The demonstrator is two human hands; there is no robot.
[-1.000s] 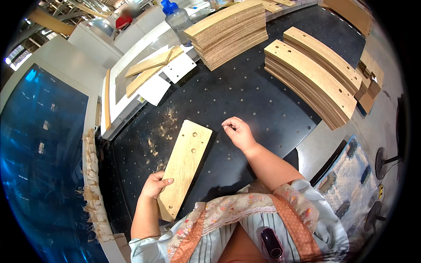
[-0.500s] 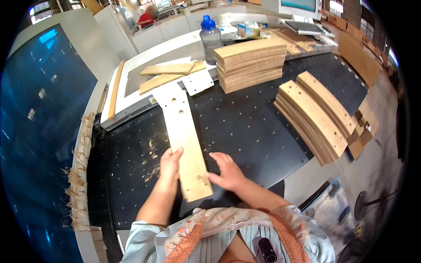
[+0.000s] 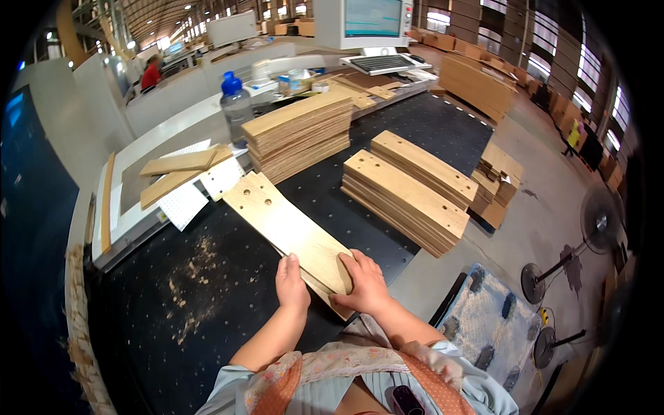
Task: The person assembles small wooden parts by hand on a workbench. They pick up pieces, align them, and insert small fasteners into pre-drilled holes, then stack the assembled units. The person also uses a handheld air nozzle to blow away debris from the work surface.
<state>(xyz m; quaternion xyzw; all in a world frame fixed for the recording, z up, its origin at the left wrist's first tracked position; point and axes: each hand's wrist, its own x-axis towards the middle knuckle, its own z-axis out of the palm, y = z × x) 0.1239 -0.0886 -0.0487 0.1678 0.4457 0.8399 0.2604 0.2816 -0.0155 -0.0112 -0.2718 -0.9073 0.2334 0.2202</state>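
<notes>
Two hands press on one wooden board (image 3: 287,228) with holes, lying flat near the black table's (image 3: 207,297) front edge. Left hand (image 3: 291,283) and right hand (image 3: 363,282) clamp its near end. Two stacks (image 3: 408,190) wait behind.

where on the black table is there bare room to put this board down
The widest bare patch of the black table lies left of the board and the left hand, dusted with sawdust. A narrow strip runs between the board and the drilled stacks. The far right is crowded.
</notes>
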